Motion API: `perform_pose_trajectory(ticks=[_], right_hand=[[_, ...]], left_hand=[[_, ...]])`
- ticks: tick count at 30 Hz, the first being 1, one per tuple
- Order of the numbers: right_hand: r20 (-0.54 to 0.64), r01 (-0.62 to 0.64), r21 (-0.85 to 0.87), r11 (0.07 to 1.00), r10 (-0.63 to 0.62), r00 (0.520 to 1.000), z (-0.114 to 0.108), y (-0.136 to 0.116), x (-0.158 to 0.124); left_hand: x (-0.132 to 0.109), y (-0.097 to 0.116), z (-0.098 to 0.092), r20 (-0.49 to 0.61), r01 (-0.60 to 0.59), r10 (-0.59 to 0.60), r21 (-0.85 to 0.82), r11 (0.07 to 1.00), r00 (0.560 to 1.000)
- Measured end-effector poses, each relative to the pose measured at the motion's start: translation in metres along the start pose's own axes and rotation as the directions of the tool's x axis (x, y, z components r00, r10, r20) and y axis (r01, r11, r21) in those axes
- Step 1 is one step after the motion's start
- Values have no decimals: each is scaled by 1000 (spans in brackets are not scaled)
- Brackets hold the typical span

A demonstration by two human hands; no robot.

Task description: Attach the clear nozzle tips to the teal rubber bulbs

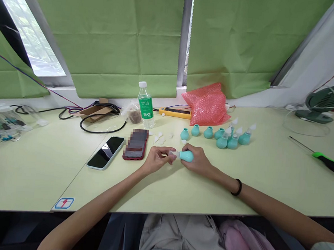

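Note:
My right hand (196, 161) is wrapped round a small teal rubber bulb (187, 155) lying sideways just above the table. My left hand (158, 158) pinches the clear plastic tip (173, 153) at the bulb's left end. Beyond my hands stands a row of teal bulbs (208, 132); those at the right end (233, 140) carry clear tips, the left ones are bare. Several loose clear tips (159, 138) lie on the table beside the red phone.
Two phones, one pale blue (105, 157) and one red (136, 144), lie left of my hands. A water bottle (146, 105), a yellow power strip (174, 112), a pink bubble-wrap bag (207, 103) and cables sit at the back. A green-handled screwdriver (326, 161) and a fan (324, 102) are on the right.

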State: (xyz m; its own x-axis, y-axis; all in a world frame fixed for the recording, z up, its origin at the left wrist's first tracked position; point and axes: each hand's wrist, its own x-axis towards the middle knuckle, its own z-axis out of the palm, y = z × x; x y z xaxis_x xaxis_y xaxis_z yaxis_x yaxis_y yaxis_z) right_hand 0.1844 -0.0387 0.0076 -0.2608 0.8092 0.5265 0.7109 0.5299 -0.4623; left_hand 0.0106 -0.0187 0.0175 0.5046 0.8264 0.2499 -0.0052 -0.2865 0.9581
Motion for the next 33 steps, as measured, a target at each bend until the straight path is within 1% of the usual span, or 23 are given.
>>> perform_pose_trajectory(ticks=[2,4,7,9,12,15,17,21,24,26,28,29,30,31,32,33], right_hand=[[46,-85,126,988,80,996,0,-3,2],[120,-161,219,962,138,983,-1,-4,5],[268,-274,319,907,190,944,-4,-3,7],[400,-389,369,844,233,886,-6,-2,7],[581,-563,413,716,269,768,-10,-2,8],[689,-665,435,607,250,680,-14,-1,8],[742,-710,420,565,238,627,-15,-1,9],[804,-758,370,537,224,551,-16,0,11],[836,-777,371,508,180,517,-16,1,12],[839,-773,393,499,151,523,-15,2,12],[831,-753,398,524,142,538,-15,1,11],[820,-733,394,554,148,553,-14,0,11],[793,-699,395,596,163,587,-14,0,12],[734,-641,406,651,186,653,-14,-1,12],[635,-560,419,714,211,743,-14,-2,13],[500,-465,422,778,228,835,-14,-2,13]], left_hand=[[-1,1,1,-16,-18,18,11,1000,1000],[-2,2,2,-19,-17,18,32,999,1000],[-3,5,1,-4,-11,11,81,997,1000],[-4,6,1,13,-18,16,114,993,1000],[-5,8,2,34,-44,40,144,989,999],[-6,9,3,44,-78,71,202,976,996],[-6,9,3,69,-115,100,265,957,993],[-7,9,2,132,-224,188,360,906,973],[-7,7,3,135,-266,232,372,889,963],[-7,6,4,126,-277,247,376,884,961],[-7,5,4,127,-303,275,398,866,953],[-7,5,3,135,-330,301,418,846,944],[-7,6,2,139,-365,339,442,819,930],[-6,8,-1,131,-399,385,470,788,914],[-4,11,-4,106,-428,439,503,751,893],[-3,14,-9,55,-441,493,543,715,868]])
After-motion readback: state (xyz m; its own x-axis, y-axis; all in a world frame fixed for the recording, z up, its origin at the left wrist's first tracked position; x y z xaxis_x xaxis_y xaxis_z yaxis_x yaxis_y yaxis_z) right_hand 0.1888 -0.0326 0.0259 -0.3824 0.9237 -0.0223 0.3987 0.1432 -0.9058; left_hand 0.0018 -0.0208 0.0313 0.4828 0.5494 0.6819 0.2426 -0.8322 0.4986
